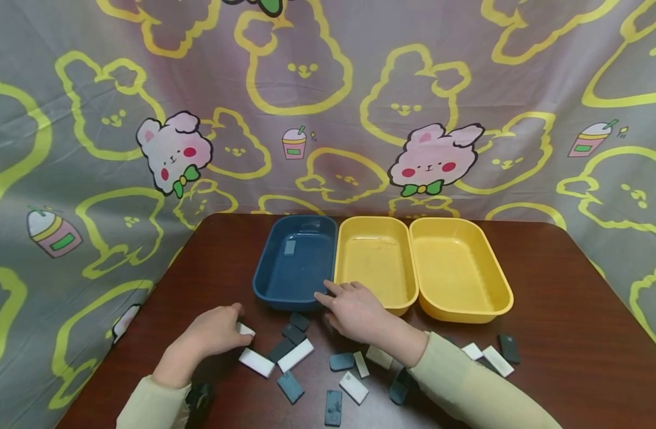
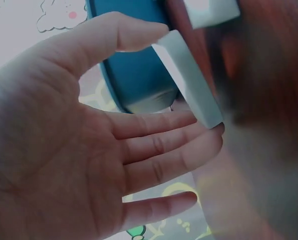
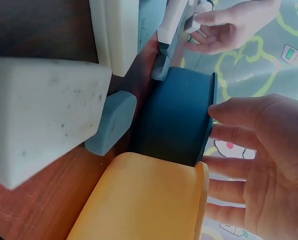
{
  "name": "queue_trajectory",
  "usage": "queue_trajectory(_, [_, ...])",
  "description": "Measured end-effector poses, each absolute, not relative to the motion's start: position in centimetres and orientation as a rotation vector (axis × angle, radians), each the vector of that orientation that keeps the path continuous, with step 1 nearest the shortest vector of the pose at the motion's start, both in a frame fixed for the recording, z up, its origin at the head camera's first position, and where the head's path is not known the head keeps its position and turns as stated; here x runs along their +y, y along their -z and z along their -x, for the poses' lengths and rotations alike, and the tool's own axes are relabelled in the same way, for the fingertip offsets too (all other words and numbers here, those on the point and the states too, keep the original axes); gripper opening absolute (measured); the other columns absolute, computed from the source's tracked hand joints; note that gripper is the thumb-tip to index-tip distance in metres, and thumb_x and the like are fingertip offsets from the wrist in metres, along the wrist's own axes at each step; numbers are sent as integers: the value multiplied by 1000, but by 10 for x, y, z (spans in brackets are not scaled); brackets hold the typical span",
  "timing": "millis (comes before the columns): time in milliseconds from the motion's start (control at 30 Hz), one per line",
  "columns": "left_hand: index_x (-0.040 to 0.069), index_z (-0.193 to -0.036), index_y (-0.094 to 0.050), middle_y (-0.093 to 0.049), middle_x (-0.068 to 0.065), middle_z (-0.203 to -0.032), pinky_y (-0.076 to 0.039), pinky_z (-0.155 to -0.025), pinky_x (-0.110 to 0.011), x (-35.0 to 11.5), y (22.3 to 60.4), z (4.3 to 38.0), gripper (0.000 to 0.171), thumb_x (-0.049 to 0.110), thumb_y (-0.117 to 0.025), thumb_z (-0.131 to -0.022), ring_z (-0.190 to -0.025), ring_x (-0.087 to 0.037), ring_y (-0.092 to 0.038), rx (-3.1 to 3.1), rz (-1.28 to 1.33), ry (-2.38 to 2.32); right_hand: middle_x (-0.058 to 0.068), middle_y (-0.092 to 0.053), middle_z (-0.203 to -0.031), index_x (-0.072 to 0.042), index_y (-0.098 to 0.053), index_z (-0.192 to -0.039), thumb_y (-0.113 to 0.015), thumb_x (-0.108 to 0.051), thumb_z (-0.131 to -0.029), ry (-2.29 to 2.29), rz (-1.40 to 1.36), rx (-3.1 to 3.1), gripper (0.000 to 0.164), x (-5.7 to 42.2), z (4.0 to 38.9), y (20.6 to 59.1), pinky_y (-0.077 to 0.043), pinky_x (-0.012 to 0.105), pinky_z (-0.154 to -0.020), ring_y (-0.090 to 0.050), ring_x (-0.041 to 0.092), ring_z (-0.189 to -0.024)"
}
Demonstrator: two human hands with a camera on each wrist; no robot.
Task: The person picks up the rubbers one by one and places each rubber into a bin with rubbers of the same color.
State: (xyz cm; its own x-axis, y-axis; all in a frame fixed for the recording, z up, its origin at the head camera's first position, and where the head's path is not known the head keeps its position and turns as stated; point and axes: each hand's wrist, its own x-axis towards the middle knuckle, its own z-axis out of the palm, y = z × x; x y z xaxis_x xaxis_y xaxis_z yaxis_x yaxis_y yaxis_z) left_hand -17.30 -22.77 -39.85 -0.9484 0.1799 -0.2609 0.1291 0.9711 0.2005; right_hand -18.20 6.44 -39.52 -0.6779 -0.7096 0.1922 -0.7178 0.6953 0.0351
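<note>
My left hand (image 1: pixel 214 331), left of the loose blocks, pinches a white block (image 2: pixel 189 79) between thumb and fingertips; in the left wrist view the block slants downward. My right hand (image 1: pixel 357 314) hovers at the front of the blue tray (image 1: pixel 292 277) and the middle yellow tray (image 1: pixel 375 262), fingers extended and holding nothing. In the right wrist view its thumb and fingers overlap the rims of both trays. A small grey-blue piece (image 1: pixel 289 248) lies in the blue tray. Beside the left hand, another white block (image 1: pixel 256 363) lies on the table.
A second yellow tray (image 1: pixel 459 268) stands at the right of the row. Several white and dark blocks lie in front, among them a long white block (image 1: pixel 295 356), a dark grey block (image 1: pixel 333 408) and, far right, a dark block (image 1: pixel 509 348). A patterned curtain (image 1: pixel 328 107) hangs behind the table.
</note>
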Motion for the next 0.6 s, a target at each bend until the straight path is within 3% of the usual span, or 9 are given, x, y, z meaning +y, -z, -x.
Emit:
queue_trajectory(233, [-3,-99,-66,-58,-4,-79,-47,-59,-36,-240,384,175,42,25,-83,-73,-65,-17,-51,2960,-363,-260,14,-53,-138,-12,-54,-140,-67,-33,-92,-75,-1175,-2737,54,74,184,394,-48,42,-92,-58,26,-117])
queue_trajectory(400, [-6,-101,-63,-59,-8,-84,-52,-66,-41,-246,364,181,46,22,-85,-71,-69,-20,-54,3037,-369,-230,15,-52,-138,-9,-48,-142,-72,-33,-88,-114,-1124,-2704,64,89,187,388,-48,43,-91,-56,28,-119])
queue_trajectory(600, [-9,-108,-59,-57,-15,-91,-54,-73,-48,-245,344,192,52,15,-86,-70,-76,-25,-56,3101,-404,-274,18,-52,-138,-4,-50,-139,-73,-34,-87,-110,-1054,-2709,65,113,188,380,-47,47,-93,-56,33,-118])
